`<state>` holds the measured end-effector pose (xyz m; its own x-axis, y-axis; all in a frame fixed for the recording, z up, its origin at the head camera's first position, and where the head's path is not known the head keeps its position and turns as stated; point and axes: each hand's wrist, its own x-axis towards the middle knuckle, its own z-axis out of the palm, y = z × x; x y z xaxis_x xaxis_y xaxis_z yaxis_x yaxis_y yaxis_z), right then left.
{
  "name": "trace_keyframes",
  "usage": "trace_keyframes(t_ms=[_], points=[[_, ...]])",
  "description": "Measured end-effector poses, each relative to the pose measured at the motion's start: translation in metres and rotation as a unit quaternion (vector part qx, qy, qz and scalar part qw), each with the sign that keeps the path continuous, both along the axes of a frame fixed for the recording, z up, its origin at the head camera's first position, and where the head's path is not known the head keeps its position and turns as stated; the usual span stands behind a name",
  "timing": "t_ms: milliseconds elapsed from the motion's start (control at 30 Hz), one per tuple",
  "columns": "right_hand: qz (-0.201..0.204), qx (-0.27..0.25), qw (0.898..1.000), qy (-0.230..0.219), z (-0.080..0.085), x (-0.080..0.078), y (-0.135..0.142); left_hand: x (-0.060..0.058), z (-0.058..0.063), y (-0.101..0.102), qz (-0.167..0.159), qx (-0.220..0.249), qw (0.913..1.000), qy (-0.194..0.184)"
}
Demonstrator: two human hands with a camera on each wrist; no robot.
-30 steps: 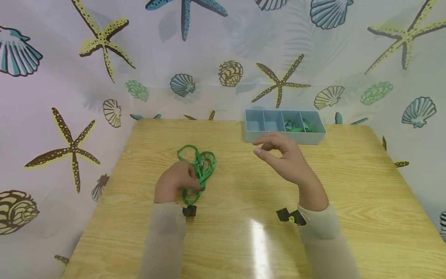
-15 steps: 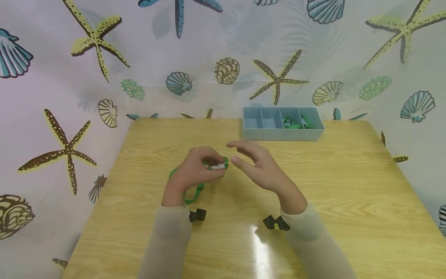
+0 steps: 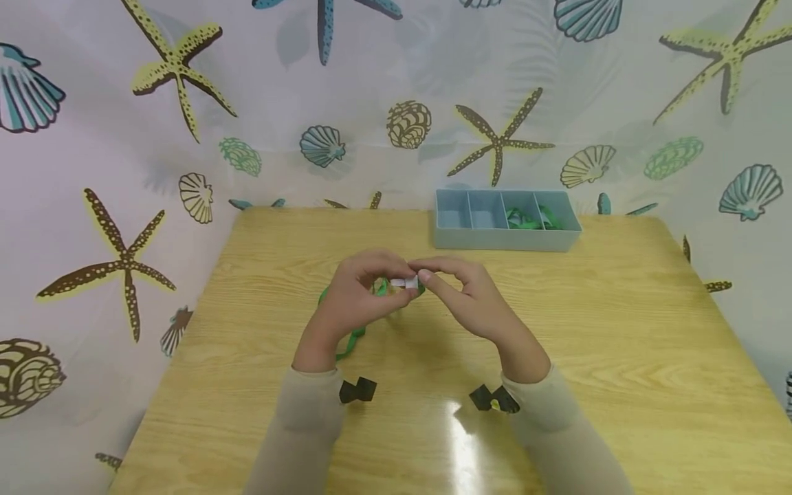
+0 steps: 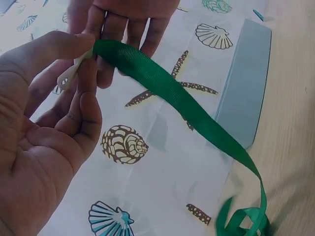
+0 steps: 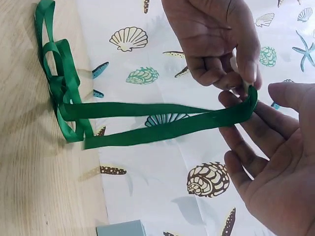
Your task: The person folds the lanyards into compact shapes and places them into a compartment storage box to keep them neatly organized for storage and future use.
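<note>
Above the table, my left hand (image 3: 361, 285) pinches a small white piece (image 3: 405, 282) together with the end of a green ribbon (image 4: 162, 88) between thumb and fingers. Two strands of the ribbon (image 5: 162, 129) run down from the pinch to a loose looped bundle on the wood, as the right wrist view shows. My right hand (image 3: 473, 299) is close beside, palm toward the ribbon. Its fingertips (image 5: 231, 101) are right at the ribbon end, behind it, while its thumb stands apart in the right wrist view. In the head view the left hand partly hides the bundle.
A blue-grey box (image 3: 507, 239) with several compartments stands at the table's back edge; its two right compartments hold green ribbon (image 3: 521, 218). Behind the wooden table (image 3: 637, 309) hangs a white cloth (image 3: 371, 82) printed with shells and starfish.
My left hand picked up the ribbon end from the pile and brought it up and to the right. My right hand moved left to meet it; both hands now come together at the white piece.
</note>
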<state>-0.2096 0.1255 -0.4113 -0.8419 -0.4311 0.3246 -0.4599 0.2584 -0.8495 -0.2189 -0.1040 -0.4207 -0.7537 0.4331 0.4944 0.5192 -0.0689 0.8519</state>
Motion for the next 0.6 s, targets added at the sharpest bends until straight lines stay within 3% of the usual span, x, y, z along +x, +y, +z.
trace_keyframes(t_ms=[133, 300, 467, 600], points=[[0.003, -0.018, 1.000, 0.016, 0.002, 0.000, 0.005, 0.002, 0.006, 0.003, -0.010, 0.039, 0.9990, 0.019], [0.050, -0.066, 0.996, 0.019, 0.002, 0.000, 0.005, 0.003, 0.009, 0.005, -0.027, 0.074, 0.9967, 0.019], [0.068, -0.078, 0.995, -0.013, 0.000, -0.003, 0.001, 0.002, 0.006, 0.009, -0.037, 0.082, 0.9959, -0.002], [0.054, -0.064, 0.996, -0.029, 0.000, -0.002, 0.003, 0.002, 0.004, 0.011, -0.030, 0.078, 0.9965, -0.006]])
